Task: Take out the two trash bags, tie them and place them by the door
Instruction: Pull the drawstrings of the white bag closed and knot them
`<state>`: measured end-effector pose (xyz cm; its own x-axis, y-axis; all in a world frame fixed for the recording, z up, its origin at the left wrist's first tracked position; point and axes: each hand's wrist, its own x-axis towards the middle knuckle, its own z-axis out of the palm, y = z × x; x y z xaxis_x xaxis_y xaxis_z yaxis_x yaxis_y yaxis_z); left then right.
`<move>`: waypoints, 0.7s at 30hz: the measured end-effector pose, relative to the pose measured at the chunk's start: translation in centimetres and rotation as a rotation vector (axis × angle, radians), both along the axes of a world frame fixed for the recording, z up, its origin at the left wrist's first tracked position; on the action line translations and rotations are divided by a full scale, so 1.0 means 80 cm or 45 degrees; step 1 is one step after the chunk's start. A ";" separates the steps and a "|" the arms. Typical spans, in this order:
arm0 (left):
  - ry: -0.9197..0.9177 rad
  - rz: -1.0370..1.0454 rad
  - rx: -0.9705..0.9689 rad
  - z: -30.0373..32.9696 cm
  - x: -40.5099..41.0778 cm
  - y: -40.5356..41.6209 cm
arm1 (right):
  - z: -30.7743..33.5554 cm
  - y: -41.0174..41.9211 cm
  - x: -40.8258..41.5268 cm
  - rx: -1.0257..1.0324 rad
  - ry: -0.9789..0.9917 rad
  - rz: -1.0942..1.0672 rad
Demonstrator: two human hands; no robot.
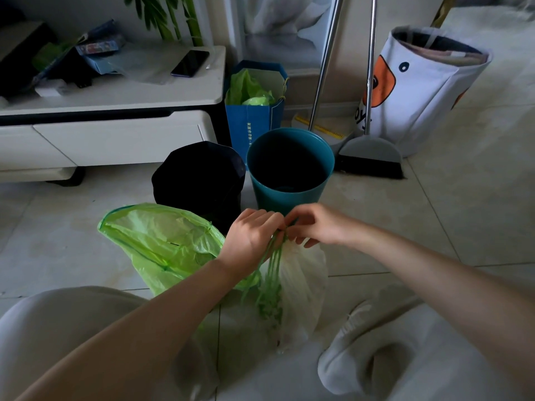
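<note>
Both hands pinch the green drawstring cords (275, 256) above the pale translucent plastic trash bag (304, 282) on the near floor: left hand (250, 237), right hand (315, 225). Risk: thin cords slip or snap, leaving a loose knot. Second green plastic trash bag (162, 241) lies untied, mouth open, left; could spill.

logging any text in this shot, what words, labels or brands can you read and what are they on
"南国汤沟酒": blue paper gift bag, printed vertically in small characters; my best reading, and the characters below them are too small to read.
"OY": white fabric storage bin, partial letters at its lower left, cut off by a broom handle.
Box on the tv cabinet: printed, too blurred to read.
</note>
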<state>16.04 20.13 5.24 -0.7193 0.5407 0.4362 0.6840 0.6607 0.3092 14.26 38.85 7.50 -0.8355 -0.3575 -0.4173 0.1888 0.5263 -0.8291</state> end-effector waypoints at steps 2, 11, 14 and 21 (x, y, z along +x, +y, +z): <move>-0.037 -0.028 0.011 0.000 0.001 0.000 | 0.002 0.000 -0.001 0.038 0.005 0.033; -0.345 -0.148 0.168 -0.003 0.004 0.001 | 0.008 0.005 0.003 0.558 0.375 0.397; -0.330 -0.182 0.197 0.001 0.008 0.005 | -0.002 0.009 0.005 0.870 1.019 0.506; -0.342 -0.065 0.237 0.003 0.002 -0.004 | 0.018 0.035 -0.012 0.971 1.087 0.299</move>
<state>16.20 19.77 5.47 -0.7958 0.5080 0.3295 0.5928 0.5427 0.5950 13.32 41.65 8.95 -0.8949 -0.4399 0.0750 -0.4455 0.8904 -0.0938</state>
